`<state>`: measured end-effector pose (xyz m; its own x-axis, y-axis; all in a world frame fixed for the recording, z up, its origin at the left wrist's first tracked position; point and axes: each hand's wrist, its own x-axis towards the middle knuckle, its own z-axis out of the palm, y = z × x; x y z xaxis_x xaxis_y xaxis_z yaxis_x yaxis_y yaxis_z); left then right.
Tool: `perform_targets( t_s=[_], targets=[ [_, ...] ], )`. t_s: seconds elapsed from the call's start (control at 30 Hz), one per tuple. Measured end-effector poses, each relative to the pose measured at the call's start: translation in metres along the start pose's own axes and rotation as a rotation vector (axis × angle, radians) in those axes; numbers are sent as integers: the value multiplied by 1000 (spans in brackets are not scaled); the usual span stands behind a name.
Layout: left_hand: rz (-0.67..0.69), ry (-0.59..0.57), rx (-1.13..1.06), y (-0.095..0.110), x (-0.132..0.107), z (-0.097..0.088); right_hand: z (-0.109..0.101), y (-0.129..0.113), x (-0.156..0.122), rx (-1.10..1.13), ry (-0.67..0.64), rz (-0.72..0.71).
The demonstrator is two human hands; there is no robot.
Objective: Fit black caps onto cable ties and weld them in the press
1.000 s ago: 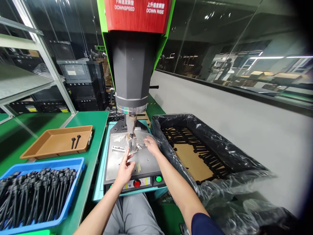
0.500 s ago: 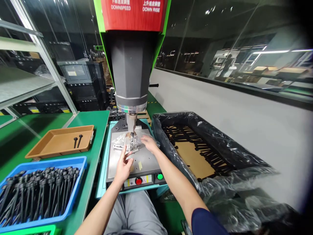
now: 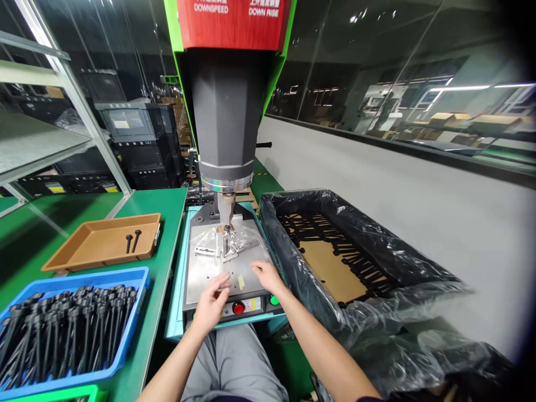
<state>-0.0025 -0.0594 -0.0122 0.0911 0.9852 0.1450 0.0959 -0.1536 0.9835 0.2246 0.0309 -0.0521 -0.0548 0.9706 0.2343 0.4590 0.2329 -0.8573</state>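
Observation:
My left hand point(image 3: 212, 303) is over the front of the machine's metal plate point(image 3: 199, 285), left of the red button point(image 3: 238, 308). Its thumb and fingers are apart and hold nothing. My right hand point(image 3: 268, 276) is above the plate's right side, loosely bent, with nothing visible in it. Farther back, a clear plastic-covered metal fixture point(image 3: 207, 251) sits under the metal press head point(image 3: 226, 209). A small black part point(image 3: 226, 228) stands upright in the fixture, right below the head's tip. Both hands are apart from the fixture.
To the left, a blue tray point(image 3: 142, 279) holds many black strap-like parts point(image 3: 71, 324); a brown tray point(image 3: 96, 254) behind it holds two more. On the right stands a bin point(image 3: 301, 285) lined with black plastic, with black parts around cardboard point(image 3: 330, 271). A green button point(image 3: 274, 300) is beneath my right wrist.
Both hands have drawn back from the fixture toward the plate's front edge. The fixture, with the black part in it, stays under the press head.

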Motion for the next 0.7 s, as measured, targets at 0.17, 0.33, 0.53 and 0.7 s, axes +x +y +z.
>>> perform_targets(
  t_s=[0.17, 0.33, 0.53, 0.7],
  targets=[
    [22, 402, 383, -32, -31, -44, -23, 23, -64, -219, 197, 6],
    [-99, 468, 572, -75, -41, -67, -22, 61, -106, -399, 218, 47],
    [-72, 378, 624, -100, -43, -71, -15, 76, -117, -366, 129, 48],
    [-68, 320, 686, -99, -46, -77, -19, 75, -117, -331, 100, 67]
  ],
)
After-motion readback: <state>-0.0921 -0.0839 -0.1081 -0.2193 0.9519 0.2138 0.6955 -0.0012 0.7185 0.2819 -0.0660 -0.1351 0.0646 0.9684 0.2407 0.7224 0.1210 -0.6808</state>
